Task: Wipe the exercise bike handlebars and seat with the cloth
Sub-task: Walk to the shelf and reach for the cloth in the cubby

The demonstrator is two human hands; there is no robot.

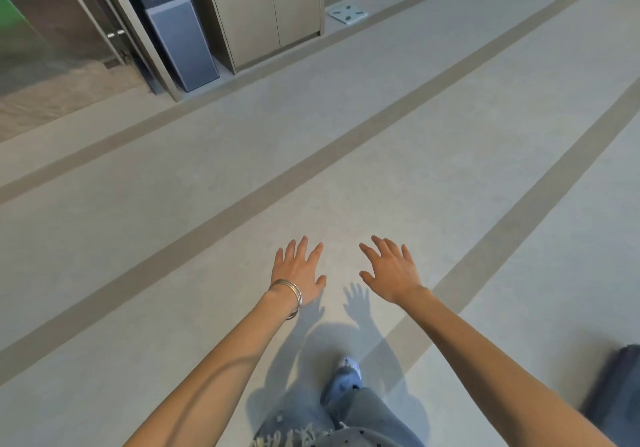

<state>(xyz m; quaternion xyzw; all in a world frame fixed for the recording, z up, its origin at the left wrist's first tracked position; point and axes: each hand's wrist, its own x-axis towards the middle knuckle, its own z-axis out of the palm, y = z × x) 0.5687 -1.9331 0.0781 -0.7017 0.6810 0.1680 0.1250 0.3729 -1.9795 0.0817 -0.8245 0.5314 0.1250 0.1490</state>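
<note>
Both my arms stretch out in front of me above a pale grey floor. My left hand (299, 271), with thin metal bangles at the wrist, has its fingers spread and straight and holds nothing. My right hand (391, 271) is also spread flat, palm down, and holds nothing. Neither hand touches anything. No exercise bike and no cloth appear in this view.
The floor (346, 176) has darker diagonal stripes. A beige cabinet (266, 10) stands at the back, a grey water dispenser (180, 27) to its left, a glass door (52, 41) at far left. A white scale (347, 15) lies by the wall. A dark object (616, 387) sits at the right edge.
</note>
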